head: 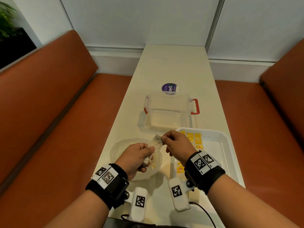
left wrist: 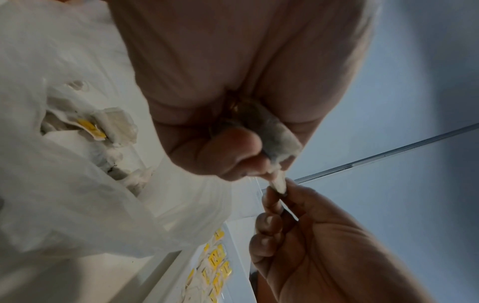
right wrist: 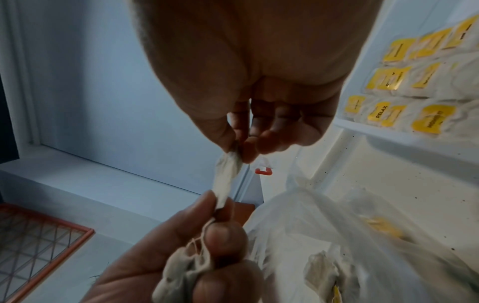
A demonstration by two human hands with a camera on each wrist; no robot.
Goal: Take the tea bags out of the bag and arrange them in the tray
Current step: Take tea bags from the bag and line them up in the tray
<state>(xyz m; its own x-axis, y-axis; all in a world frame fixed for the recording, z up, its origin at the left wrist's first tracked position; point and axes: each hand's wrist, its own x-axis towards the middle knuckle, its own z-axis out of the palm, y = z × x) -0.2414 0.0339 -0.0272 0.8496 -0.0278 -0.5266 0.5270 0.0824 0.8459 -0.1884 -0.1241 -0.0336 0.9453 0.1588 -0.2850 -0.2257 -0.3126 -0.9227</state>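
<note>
Tea bags of soft white paper hang between my hands above the thin clear plastic bag: left hand clenches a bunch, right hand pinches one corner. They seem light, tearable; I would hold the paper edge. White plastic tray waits right.

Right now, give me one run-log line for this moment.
left hand: grips tea bags | right hand: pinches one tea bag | plastic bag: below | tray: part-filled
</note>
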